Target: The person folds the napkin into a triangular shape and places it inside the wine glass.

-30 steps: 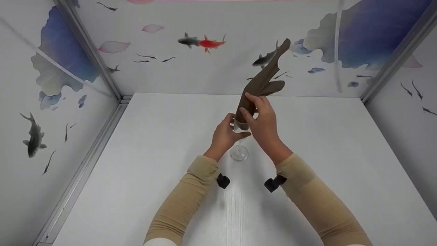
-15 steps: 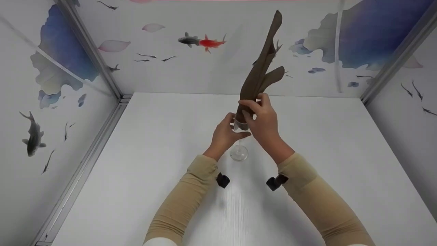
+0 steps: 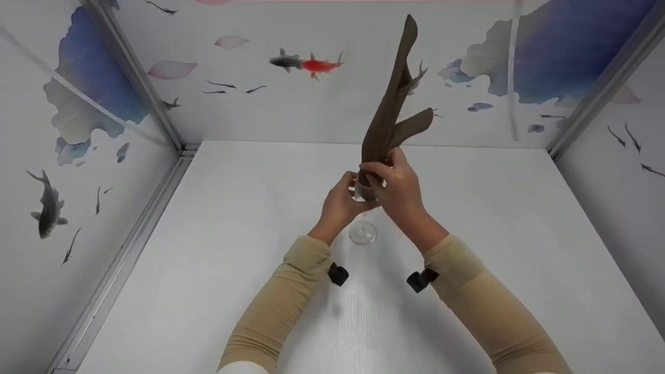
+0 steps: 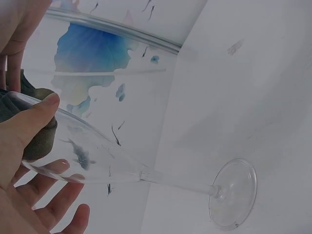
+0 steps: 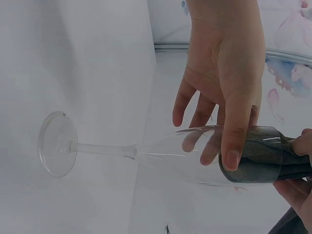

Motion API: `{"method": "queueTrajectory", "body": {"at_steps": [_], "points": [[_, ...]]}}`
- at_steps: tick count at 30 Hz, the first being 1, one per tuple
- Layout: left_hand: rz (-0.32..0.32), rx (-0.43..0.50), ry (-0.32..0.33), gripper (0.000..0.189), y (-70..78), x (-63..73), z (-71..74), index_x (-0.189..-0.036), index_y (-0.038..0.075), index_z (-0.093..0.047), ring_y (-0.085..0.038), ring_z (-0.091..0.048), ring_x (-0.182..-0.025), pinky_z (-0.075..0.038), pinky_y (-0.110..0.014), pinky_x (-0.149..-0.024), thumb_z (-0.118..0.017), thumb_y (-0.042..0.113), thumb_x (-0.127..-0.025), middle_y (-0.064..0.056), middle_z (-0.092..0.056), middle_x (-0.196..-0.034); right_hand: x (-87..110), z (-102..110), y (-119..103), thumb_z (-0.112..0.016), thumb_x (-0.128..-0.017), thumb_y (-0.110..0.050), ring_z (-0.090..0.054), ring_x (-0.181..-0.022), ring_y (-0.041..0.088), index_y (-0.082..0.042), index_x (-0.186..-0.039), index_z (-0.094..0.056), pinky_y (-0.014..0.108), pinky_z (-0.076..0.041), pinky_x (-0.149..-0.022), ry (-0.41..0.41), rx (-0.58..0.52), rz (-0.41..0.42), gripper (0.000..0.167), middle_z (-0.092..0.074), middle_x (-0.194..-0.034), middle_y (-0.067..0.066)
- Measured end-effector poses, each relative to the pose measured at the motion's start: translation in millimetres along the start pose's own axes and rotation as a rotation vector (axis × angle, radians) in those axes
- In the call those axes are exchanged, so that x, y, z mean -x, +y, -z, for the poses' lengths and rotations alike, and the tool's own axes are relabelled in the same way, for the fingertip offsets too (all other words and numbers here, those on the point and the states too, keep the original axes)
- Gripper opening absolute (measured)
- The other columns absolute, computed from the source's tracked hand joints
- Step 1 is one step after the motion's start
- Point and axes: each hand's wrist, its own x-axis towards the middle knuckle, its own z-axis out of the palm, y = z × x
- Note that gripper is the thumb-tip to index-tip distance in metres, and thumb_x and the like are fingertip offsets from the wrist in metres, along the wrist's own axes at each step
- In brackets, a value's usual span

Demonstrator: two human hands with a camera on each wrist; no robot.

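A clear, stemmed champagne flute [image 4: 105,153] stands upright on the white table, its round foot [image 3: 362,232] flat on the surface. My left hand [image 3: 340,202] grips the bowl near the rim, thumb on one side and fingers around the other. Out of the glass rises a folded dark brown cloth napkin [image 3: 379,124], whose rolled lower end [image 5: 251,158] sits inside the upper bowl. Just above the rim, my right hand [image 3: 402,187] pinches the napkin between thumb and fingers. One long fold points up; a shorter flap leans right.
The white table [image 3: 234,259] runs back to a wall [image 3: 311,114] painted with fish and petals. Side walls with metal corner rails [image 3: 150,93] stand left and right. Small black cameras [image 3: 338,274] are worn on both wrists.
The napkin's long fold has swung up and left, standing more upright. My right hand has moved down along the cloth toward the rim. My left hand and the flute stay in place.
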Motion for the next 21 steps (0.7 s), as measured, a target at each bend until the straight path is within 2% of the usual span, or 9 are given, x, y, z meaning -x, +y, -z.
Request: {"method": "queueTrajectory", "body": {"at_steps": [6, 14, 18, 21], "points": [[-0.006, 0.009, -0.001, 0.060, -0.2, 1.3, 1.6, -0.124, 0.016, -0.051, -0.017, -0.058, -0.101, -0.050, -0.031, -0.082, -0.084, 0.035, -0.077, -0.003, -0.059, -0.116, 2.9, -3.6, -0.2, -0.076, -0.079, 0.008, -0.060, -0.083, 0.026, -0.006, -0.096, -0.076, 0.036, -0.055, -0.073, 0.007, -0.006, 0.008, 0.022, -0.054, -0.098, 0.017], [-0.009, -0.015, 0.004, 0.056, 0.4, 1.4, 0.9, -0.123, 0.016, -0.051, -0.017, -0.057, -0.100, -0.049, -0.031, -0.080, -0.083, 0.029, -0.079, -0.004, -0.059, -0.117, 5.9, -3.5, -1.1, -0.076, -0.080, 0.005, -0.058, -0.080, 0.027, -0.006, -0.093, -0.078, 0.039, -0.054, -0.072, -0.035, 0.007, -0.003, 0.017, -0.055, -0.093, 0.016], [-0.008, -0.022, 0.009, 0.056, 0.6, 0.9, 0.2, -0.125, 0.016, -0.052, -0.017, -0.057, -0.100, -0.049, -0.031, -0.080, -0.083, 0.028, -0.079, -0.003, -0.059, -0.118, 6.4, -3.6, 0.2, -0.076, -0.083, 0.000, -0.054, -0.080, 0.027, -0.005, -0.096, -0.078, 0.039, -0.050, -0.072, -0.040, 0.002, -0.004, 0.014, -0.055, -0.093, 0.016], [-0.012, -0.018, 0.011, 0.058, 1.2, 0.7, 0.2, -0.126, 0.016, -0.052, -0.018, -0.057, -0.101, -0.049, -0.031, -0.082, -0.083, 0.031, -0.079, -0.003, -0.059, -0.119, 7.2, -3.3, 1.1, -0.074, -0.085, -0.001, -0.053, -0.080, 0.027, -0.006, -0.104, -0.076, 0.039, -0.048, -0.072, -0.030, -0.013, -0.017, 0.020, -0.056, -0.094, 0.017]]}}
